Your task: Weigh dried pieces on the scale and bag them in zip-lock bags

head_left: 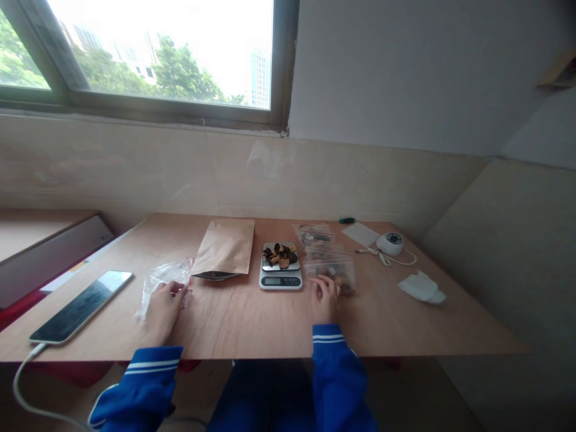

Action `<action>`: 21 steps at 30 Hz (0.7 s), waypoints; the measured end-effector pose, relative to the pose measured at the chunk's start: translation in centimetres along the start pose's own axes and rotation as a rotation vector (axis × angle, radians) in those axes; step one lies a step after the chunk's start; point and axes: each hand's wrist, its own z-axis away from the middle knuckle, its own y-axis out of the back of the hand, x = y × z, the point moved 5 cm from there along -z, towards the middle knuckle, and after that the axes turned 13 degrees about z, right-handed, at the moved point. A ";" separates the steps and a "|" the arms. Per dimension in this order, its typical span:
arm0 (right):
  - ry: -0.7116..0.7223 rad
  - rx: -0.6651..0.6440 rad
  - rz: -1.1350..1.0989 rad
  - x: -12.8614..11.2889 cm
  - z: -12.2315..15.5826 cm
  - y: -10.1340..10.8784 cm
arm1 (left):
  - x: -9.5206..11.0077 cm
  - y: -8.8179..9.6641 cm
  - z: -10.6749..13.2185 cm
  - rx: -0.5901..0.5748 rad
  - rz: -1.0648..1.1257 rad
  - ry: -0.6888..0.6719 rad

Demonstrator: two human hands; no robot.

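- One clear plastic bag (157, 275) lies flat and crinkled on the left part of the table, under and around the left hand (168, 297); this hand's fingers are curled at the bag's right edge, but whether they grip it I cannot tell.
- Several zip bags (345, 270) with contents overlap in one row right of centre; the overlap prevents a sure count. The right hand (324, 293), fingers bent, is at the left part of the nearest one; I cannot tell whether it pinches the plastic.
- One white digital scale (281, 282) stands between the two hands, its display unreadable.
- One heap of dark and tan dried pieces (281, 256) sits on the scale's plate, too jumbled to count.
- One brown paper pouch (227, 246) lies left of the scale, its dark mouth facing the person.
- One phone (83, 307) lies at far left, with one white cable (22, 366) plugged in.
- Toward the right lie one white sheet (360, 234), one white dome-shaped device (389, 242) with a cord, one crumpled white tissue (422, 288) and, at the back edge, one green object (347, 221).
- All rest on one wooden table (252, 330).
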 end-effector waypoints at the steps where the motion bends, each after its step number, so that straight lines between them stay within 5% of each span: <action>1: -0.004 0.000 -0.007 -0.2 -0.1 0.2 | 0.2 0.3 0.0 0.009 -0.001 0.015; 3: 0.002 -0.006 -0.031 -0.9 -0.3 0.8 | 0.9 0.9 0.6 0.087 0.002 0.027; 5: 0.036 -0.022 -0.074 -2.2 -0.4 1.7 | 2.4 1.8 2.0 0.284 0.024 -0.004; 8: 0.101 -0.119 -0.191 -5.4 -0.1 2.9 | 6.1 1.8 4.9 0.474 0.148 -0.176; 12: 0.133 -0.331 -0.418 -11.1 0.9 3.8 | 12.4 0.3 8.5 0.433 0.318 -0.536; 15: 0.090 -0.451 -0.531 -14.1 1.3 3.7 | 15.9 -0.6 10.3 0.387 0.443 -0.664; 18: 0.020 -0.560 -0.621 -14.7 1.1 3.1 | 18.0 -1.9 10.8 0.225 0.537 -0.752; 21: 0.000 -0.560 -0.590 -13.2 0.4 2.5 | 18.0 -3.5 10.0 0.159 0.596 -0.751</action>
